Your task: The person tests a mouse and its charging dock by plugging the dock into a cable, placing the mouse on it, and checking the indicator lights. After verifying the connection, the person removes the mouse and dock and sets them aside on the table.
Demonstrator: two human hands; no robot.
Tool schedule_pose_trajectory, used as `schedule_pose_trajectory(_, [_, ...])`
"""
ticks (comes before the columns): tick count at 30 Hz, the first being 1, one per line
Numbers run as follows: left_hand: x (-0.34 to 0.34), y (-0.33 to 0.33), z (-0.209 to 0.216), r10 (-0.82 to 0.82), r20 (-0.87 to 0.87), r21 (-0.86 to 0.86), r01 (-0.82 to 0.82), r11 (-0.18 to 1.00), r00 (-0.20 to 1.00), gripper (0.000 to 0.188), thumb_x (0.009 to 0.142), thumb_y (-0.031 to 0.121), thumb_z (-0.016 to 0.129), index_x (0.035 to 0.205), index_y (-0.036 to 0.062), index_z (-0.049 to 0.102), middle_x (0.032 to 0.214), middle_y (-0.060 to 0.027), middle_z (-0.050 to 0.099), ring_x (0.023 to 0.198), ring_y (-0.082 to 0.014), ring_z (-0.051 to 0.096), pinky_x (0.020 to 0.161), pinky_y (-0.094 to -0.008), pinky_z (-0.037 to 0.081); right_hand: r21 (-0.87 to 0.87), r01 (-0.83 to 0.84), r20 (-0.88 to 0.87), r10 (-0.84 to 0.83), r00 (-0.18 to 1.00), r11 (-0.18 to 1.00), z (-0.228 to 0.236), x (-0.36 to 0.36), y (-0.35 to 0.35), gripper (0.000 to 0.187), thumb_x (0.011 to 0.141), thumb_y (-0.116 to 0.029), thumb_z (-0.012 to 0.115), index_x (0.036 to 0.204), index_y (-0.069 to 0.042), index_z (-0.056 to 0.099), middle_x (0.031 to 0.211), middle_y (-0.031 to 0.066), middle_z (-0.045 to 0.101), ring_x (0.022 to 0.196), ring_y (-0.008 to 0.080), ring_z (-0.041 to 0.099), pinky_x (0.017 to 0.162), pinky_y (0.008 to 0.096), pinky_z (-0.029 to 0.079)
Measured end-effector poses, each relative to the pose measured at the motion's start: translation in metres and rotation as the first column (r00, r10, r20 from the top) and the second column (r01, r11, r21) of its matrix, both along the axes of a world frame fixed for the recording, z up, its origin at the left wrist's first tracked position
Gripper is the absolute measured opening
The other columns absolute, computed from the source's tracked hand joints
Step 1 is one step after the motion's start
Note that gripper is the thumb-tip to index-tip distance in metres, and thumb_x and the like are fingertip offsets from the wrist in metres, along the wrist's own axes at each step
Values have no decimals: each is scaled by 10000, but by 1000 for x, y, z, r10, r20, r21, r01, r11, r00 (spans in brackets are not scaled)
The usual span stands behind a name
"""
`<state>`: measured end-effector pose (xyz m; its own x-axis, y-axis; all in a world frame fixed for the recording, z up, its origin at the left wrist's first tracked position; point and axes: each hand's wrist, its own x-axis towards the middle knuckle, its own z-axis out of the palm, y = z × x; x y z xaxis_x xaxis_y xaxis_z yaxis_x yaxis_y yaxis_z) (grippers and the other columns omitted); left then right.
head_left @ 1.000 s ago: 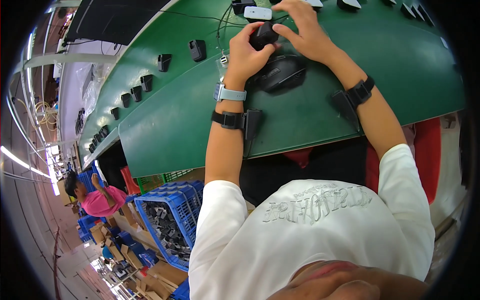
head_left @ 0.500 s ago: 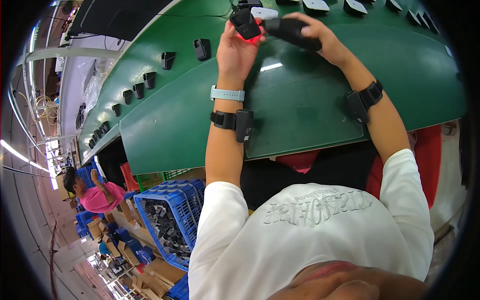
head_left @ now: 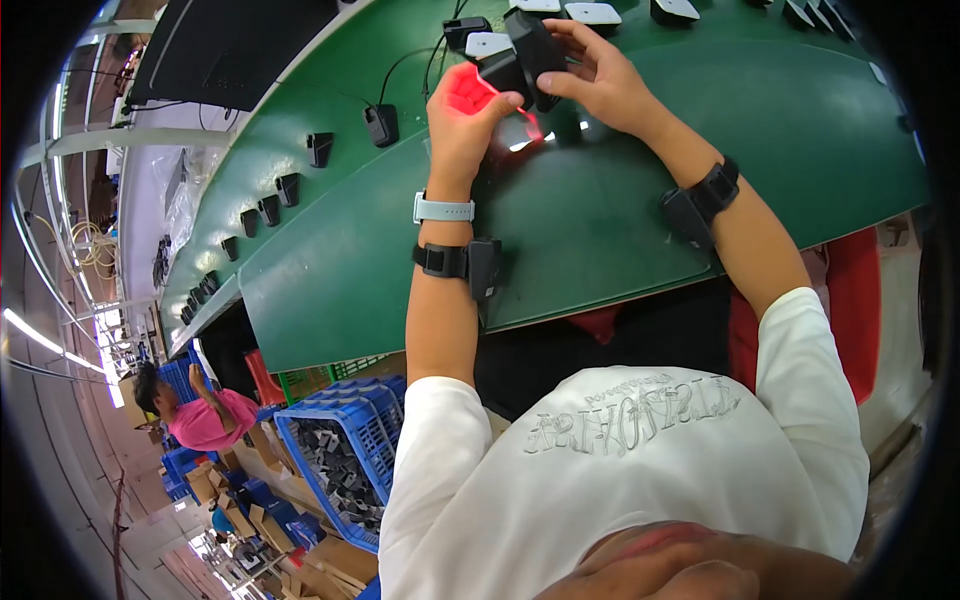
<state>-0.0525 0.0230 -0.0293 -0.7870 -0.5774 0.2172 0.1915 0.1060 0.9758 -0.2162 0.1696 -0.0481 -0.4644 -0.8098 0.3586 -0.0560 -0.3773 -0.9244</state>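
Note:
Two black pieces meet between my hands at the far side of the green table. My left hand (head_left: 462, 118) is curled at the smaller one, a boxy black device (head_left: 502, 72), with the thumb against its lower edge. Red light falls on the left fingers and palm, and a red spot shows on the table. My right hand (head_left: 605, 88) grips a larger black handheld device (head_left: 537, 52) with thumb and fingers, tilted upright against the boxy piece. Exactly where the two pieces join is hidden.
On the green table (head_left: 360, 260), a cabled black unit (head_left: 380, 125) stands left of my hands. Black wedge-shaped units (head_left: 288, 188) line the left side; white-topped ones (head_left: 595, 14) line the far edge. A blue crate (head_left: 375, 440) of dark parts is lower left, near a person in pink (head_left: 212, 420).
The handheld device in my right hand has turned from lying sideways to upright. My right hand has come left and closer to my left hand. More red light now covers the left fingers.

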Motion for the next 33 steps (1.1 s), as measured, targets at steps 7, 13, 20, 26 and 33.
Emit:
schedule_pose_trajectory(7, [4, 2, 5, -126, -61, 155, 134, 979, 990, 553, 794, -41, 839, 1285, -17, 585, 1029, -72, 730, 944, -148, 707, 818, -275, 562, 35, 161, -283, -144, 948, 986, 20, 12, 10, 661, 878, -187, 805, 1445, -6, 517, 1328, 116, 607, 1218, 198, 601, 1087, 358, 479])
schedule_pose_trajectory(13, [5, -10, -7, -104, -64, 209, 116, 971, 992, 539, 821, 1, 852, 1277, -14, 566, 959, -18, 663, 871, -110, 652, 794, -260, 534, -8, 47, 104, -46, 994, 999, 4, 4, 0, 564, 943, -110, 706, 1451, 23, 498, 1311, 102, 642, 1218, 174, 607, 1087, 331, 468])
schedule_pose_trajectory(20, [9, -5, 0, -4, -122, 286, 39, 958, 992, 496, 813, 0, 860, 1209, -12, 563, 924, -8, 642, 867, -114, 650, 798, -271, 544, -119, -245, 545, 270, 794, 962, 9, -11, 3, 553, 938, -36, 671, 1449, 8, 464, 1297, 82, 626, 1216, 182, 600, 1066, 340, 479])
schedule_pose_trajectory(26, [0, 11, 7, 7, -36, 2, -7, 1000, 999, 474, 768, -61, 852, 1162, -20, 592, 945, -37, 675, 847, -131, 677, 769, -266, 566, -48, -127, 290, 136, 947, 991, 19, -1, 5, 600, 926, -6, 699, 1459, 13, 425, 1290, 104, 614, 1213, 193, 593, 1042, 334, 488])
schedule_pose_trajectory(33, [1, 4, 9, -72, 37, -3, 73, 997, 997, 495, 780, -104, 801, 1224, -37, 593, 980, -75, 720, 854, -149, 711, 776, -272, 584, -56, 188, -232, -196, 953, 981, 22, 14, 9, 610, 854, -125, 787, 1409, -32, 551, 1262, 73, 669, 1176, 190, 639, 1075, 349, 480])
